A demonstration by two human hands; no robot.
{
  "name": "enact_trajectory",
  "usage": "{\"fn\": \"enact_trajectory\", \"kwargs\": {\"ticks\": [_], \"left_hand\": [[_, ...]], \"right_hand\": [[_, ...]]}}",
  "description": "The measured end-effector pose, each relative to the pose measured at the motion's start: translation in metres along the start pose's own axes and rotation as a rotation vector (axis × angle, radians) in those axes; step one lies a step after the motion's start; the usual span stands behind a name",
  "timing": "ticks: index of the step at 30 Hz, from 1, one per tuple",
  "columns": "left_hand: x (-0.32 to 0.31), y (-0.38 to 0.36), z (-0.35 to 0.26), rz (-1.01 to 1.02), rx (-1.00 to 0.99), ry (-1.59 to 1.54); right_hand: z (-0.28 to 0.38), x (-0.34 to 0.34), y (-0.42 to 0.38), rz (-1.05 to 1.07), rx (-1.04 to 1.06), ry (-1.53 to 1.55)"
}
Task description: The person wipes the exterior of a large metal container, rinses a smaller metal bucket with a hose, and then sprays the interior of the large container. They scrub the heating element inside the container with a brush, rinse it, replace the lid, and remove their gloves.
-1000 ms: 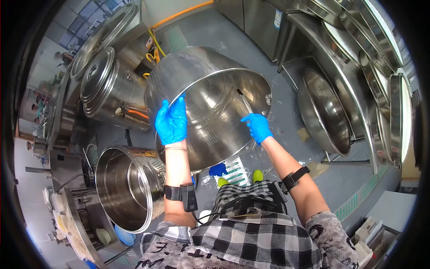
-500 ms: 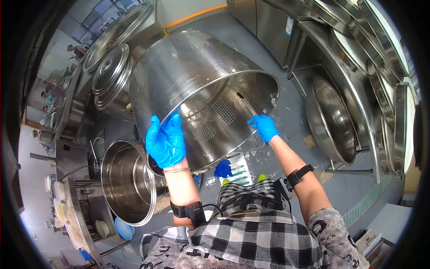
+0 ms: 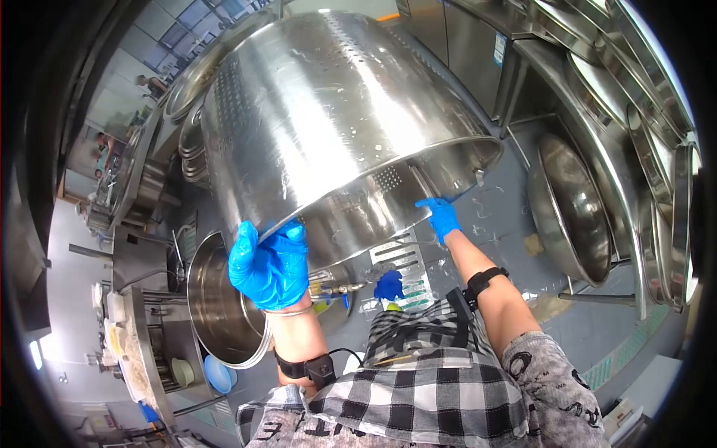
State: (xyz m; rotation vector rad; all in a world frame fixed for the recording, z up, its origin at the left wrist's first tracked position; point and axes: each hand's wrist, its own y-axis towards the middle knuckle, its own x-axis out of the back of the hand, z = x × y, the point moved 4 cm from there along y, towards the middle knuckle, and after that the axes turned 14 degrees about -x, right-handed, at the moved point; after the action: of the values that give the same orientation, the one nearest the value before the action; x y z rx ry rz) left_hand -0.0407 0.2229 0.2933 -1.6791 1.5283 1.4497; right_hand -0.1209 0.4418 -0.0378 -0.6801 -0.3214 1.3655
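Observation:
A large stainless steel strainer pot (image 3: 321, 112), with patches of small holes in its wall, hangs tilted in front of me, its open mouth facing down toward my body. My left hand (image 3: 270, 265), in a blue glove, is closed around the near left part of its rim. My right hand (image 3: 442, 218), also blue-gloved, grips the lower right side of the rim; its fingertips are partly hidden inside the mouth. Below and left of it stands a big open steel pot (image 3: 216, 313), partly covered by my left hand and forearm.
A blue cloth (image 3: 388, 285) lies by the floor drain grate (image 3: 411, 261), with a hose nozzle (image 3: 343, 288) beside it. A wide steel basin (image 3: 571, 209) leans at right under a rack of pans. Steel lids (image 3: 193, 145) stand at left. Another person (image 3: 153, 84) is far off.
The strainer pot has risen and tipped, so more of its outer wall and less of its inside shows. Both hands have kept hold of its rim.

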Motion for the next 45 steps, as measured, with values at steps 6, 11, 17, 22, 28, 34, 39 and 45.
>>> {"fn": "enact_trajectory", "kwargs": {"ticks": [6,11,17,22,28,34,39,45], "left_hand": [[-0.006,-0.012,-0.012,0.154,-0.386,0.497],[-0.03,0.0,-0.023,0.616,-0.018,0.076],[-0.044,0.011,-0.043,0.535,0.058,-0.001],[-0.062,0.021,-0.058,0.422,-0.146,0.152],[-0.069,0.036,-0.101,0.371,-0.108,0.018],[-0.063,0.067,-0.203,0.345,-0.368,0.169],[-0.015,0.108,-0.295,0.394,-0.432,0.223],[0.066,0.113,-0.363,-0.002,-0.392,0.45]], "right_hand": [[0.052,-0.02,0.0,0.04,-0.003,0.179],[0.095,-0.037,0.019,0.018,0.147,0.371],[0.158,-0.048,-0.018,0.046,0.205,0.082],[0.166,-0.07,-0.006,0.203,0.11,-0.03],[0.162,-0.123,-0.016,0.352,0.215,-0.187],[0.135,-0.219,-0.033,0.496,0.815,-0.821],[0.088,-0.269,-0.077,0.651,0.53,-1.008],[0.049,-0.207,-0.075,0.561,0.229,-1.191]]}}
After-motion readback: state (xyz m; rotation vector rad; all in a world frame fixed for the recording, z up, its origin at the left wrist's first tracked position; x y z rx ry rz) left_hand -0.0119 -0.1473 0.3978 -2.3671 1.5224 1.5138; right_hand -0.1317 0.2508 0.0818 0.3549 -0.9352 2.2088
